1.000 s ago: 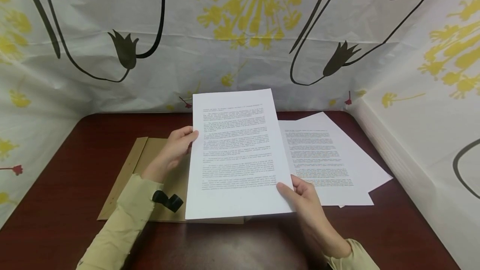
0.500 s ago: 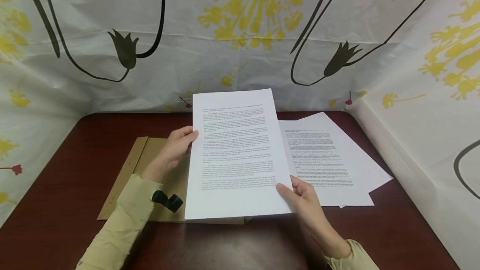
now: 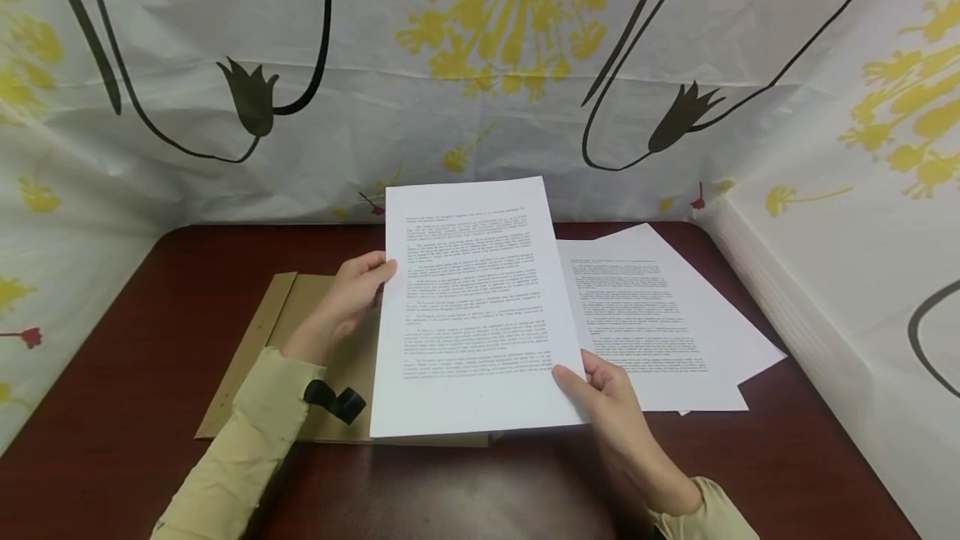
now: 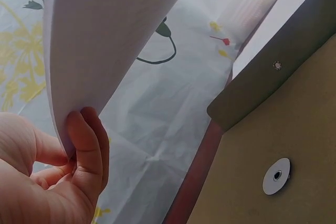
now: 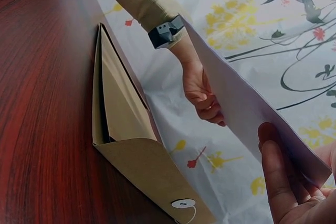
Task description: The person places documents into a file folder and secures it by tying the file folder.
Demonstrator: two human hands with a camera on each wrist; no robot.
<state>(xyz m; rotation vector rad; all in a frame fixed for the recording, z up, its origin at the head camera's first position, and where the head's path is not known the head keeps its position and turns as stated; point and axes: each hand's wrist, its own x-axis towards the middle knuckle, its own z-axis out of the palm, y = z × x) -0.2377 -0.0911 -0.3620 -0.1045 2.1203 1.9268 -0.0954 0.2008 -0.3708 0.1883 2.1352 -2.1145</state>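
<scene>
A printed sheet or thin stack of white paper (image 3: 472,298) is held up, tilted, by both hands. My left hand (image 3: 343,300) pinches its left edge, thumb on the printed face; the left wrist view shows fingers curled behind the paper's bent edge. At the lower right corner, my right hand (image 3: 618,415) grips it with the thumb in front and fingers (image 5: 275,166) behind. Beneath lies a brown kraft document folder (image 3: 337,369), its flap opened out to the left. A white button disc (image 4: 276,176) with string is on the folder, whose mouth gapes in the right wrist view.
More printed sheets (image 3: 645,332) lie fanned on the dark red-brown table (image 3: 105,373) to the right, partly behind the held paper. A flower-patterned white cloth (image 3: 480,132) stands as a wall behind and at both sides. A black wrist camera (image 3: 347,405) sits on the left cuff.
</scene>
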